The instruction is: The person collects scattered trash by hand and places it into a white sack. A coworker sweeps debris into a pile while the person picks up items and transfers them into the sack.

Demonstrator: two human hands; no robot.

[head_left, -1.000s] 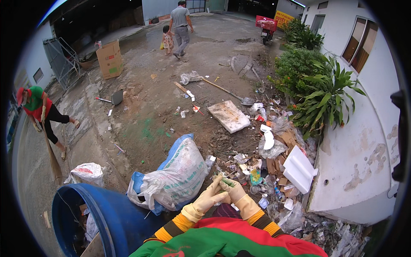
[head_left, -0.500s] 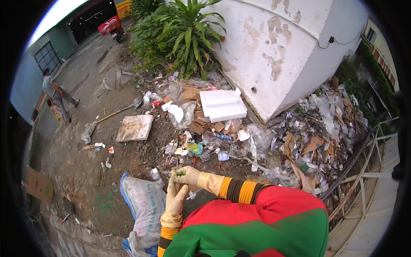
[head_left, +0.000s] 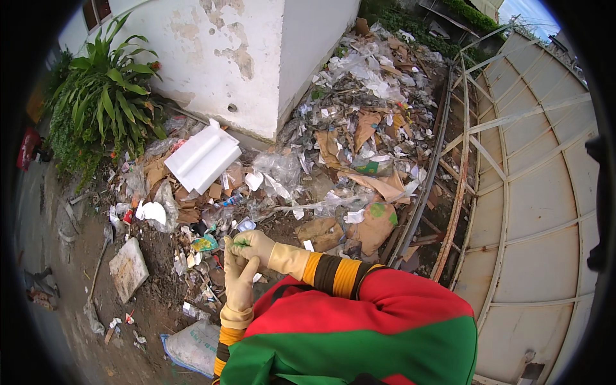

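Both of my hands wear cream rubber gloves and meet in front of me, just below the scattered litter. My left hand (head_left: 239, 283) has its fingers stretched upward and its thumb apart. My right hand (head_left: 254, 248) comes across from the right, its curled fingers closed around the fingers of the left rubber glove (head_left: 228, 258). Green smudges mark the right glove near its fingertips. Striped yellow and black cuffs cover both forearms. Close by lie a green and yellow wrapper (head_left: 205, 242) and a small pale tray (head_left: 246, 225).
A large white foam box (head_left: 203, 157) lies by the peeling white wall (head_left: 224, 70). Heaped plastic and cardboard (head_left: 366, 128) stretch along a rusty metal frame (head_left: 459, 192). A dirty foam slab (head_left: 133, 269), a long-handled tool (head_left: 97, 269) and a woven sack (head_left: 194, 346) lie at left.
My view has swung right, bringing more of the rubbish heap and metal gate panel into sight. The hands stay joined, the right one still on the left glove's fingers.
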